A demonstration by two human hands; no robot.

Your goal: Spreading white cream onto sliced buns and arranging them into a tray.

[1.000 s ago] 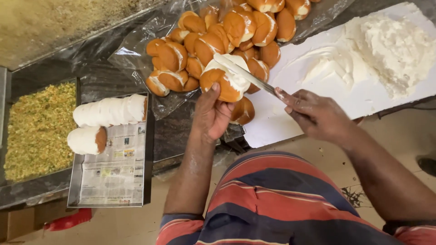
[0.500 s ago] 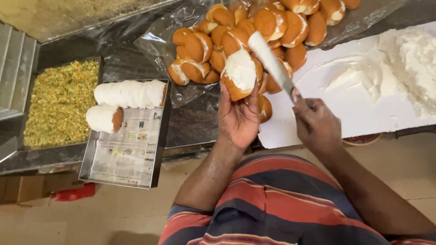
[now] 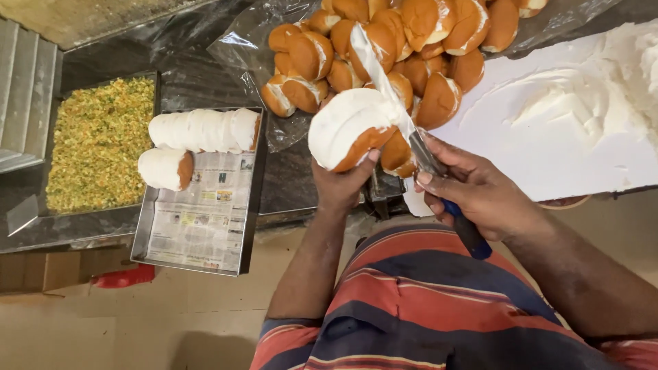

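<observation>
Bun (image 3: 346, 133) gripped in left hand (image 3: 343, 185) above table (image 3: 301, 178) edge, cream side up; right hand (image 3: 480, 195) clenches knife (image 3: 404, 116), blade lying diagonally across bun's right edge.

At twelve o'clock the heap of buns (image 3: 404, 41) blocks the counter (image 3: 295, 178). At three lies the cream-smeared white board (image 3: 582, 151). At nine, the newspaper-lined tray (image 3: 199, 219) has open room below its coated buns (image 3: 199, 130).
</observation>
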